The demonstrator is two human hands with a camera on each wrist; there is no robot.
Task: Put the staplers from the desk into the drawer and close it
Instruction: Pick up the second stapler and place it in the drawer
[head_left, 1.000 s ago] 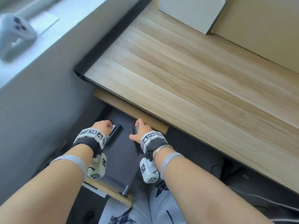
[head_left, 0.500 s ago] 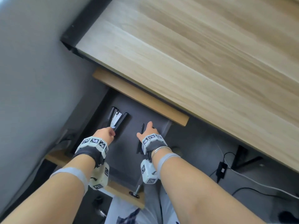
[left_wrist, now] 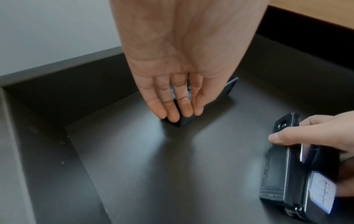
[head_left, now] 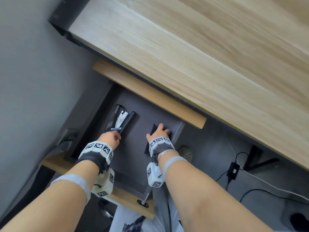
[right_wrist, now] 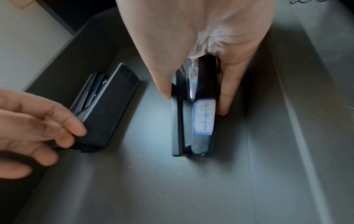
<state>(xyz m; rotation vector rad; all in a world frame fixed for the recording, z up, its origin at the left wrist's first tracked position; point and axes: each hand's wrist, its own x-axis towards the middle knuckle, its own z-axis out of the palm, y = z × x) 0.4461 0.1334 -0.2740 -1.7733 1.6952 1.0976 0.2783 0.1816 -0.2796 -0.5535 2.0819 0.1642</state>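
Note:
The dark grey drawer [head_left: 133, 163] stands pulled out under the wooden desk [head_left: 200, 56]. A grey stapler [head_left: 120, 121] lies on its side on the drawer floor at the left, its jaws spread. My left hand [head_left: 117, 137] is at its near end, straight fingers [left_wrist: 172, 112] resting on the stapler [left_wrist: 220, 94] and the thumb apart. At the right, my right hand [head_left: 160, 129] pinches a black stapler [right_wrist: 199, 144] with a white, blue-edged label between thumb and fingers. That stapler [head_left: 153, 128] sits on the drawer floor, mostly hidden under the hand in the head view.
The drawer's wooden front [head_left: 127, 198] with a metal handle [head_left: 145, 196] is nearest me, above my lap. A grey wall [head_left: 33, 81] runs along the left. On the floor to the right lie a power adapter [head_left: 233, 170] and cables.
The head view has dropped from the desk top down to the drawer. Both hands have drawn back towards me inside the drawer, and the grey stapler now shows in front of the left hand.

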